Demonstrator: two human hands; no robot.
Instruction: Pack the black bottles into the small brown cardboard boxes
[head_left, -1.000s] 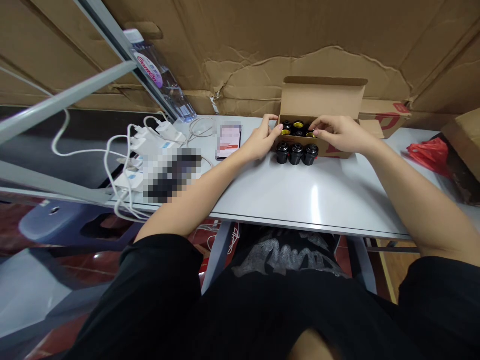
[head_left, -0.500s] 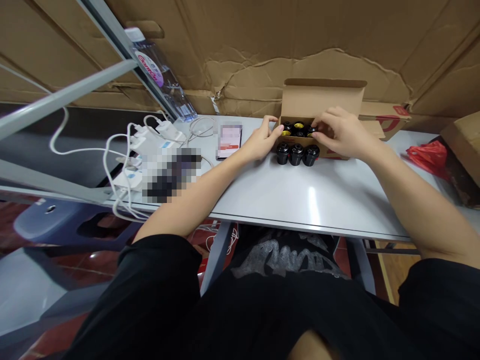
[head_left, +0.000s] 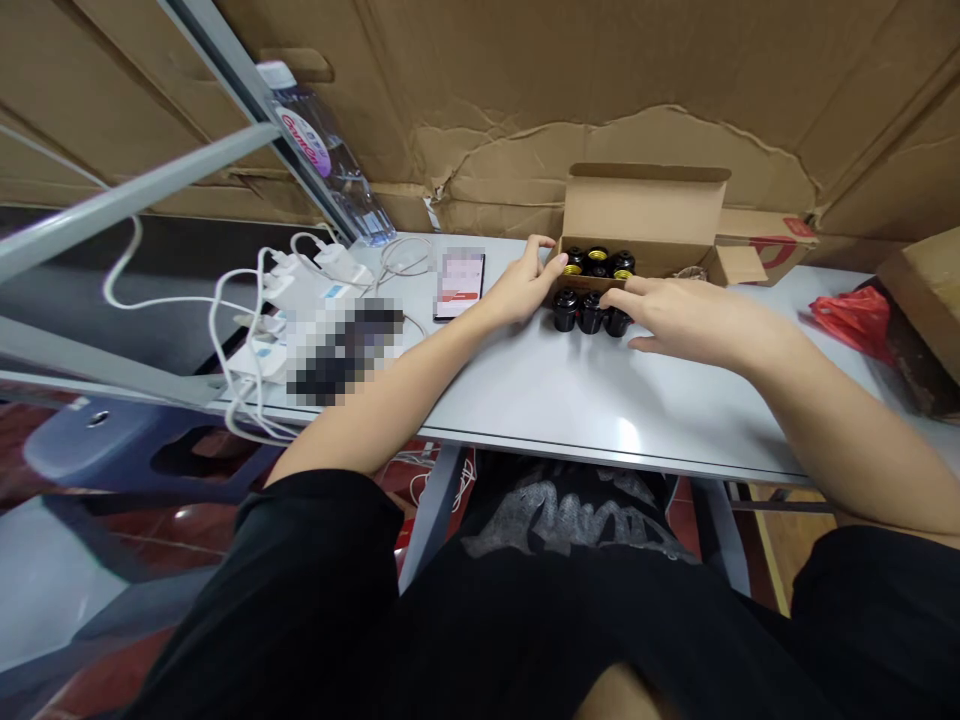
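Observation:
An open cardboard box (head_left: 641, 252) stands at the back of the white table, its lid raised. Inside, on the left, sit several black cylindrical parts (head_left: 598, 258), some showing yellow threaded rings. My left hand (head_left: 523, 282) grips the box's left end between thumb and fingers. In front of the box, a row of three similar black parts (head_left: 565, 310) stands upright on the table. My right hand (head_left: 682, 312) reaches over the right end of that row, fingers stretched out and thumb apart. Its fingertips are at the middle and right parts; the right one is partly hidden.
A phone (head_left: 459, 284) lies left of my left hand. Farther left are white power strips (head_left: 322, 280) with cables, a metal frame and a water bottle (head_left: 322, 150). A red plastic bag (head_left: 853, 318) and another carton (head_left: 926, 290) sit on the right.
My right hand has moved from inside the box forward and down to the row of black parts, leaving a black part in the box. My left hand stays at the box.

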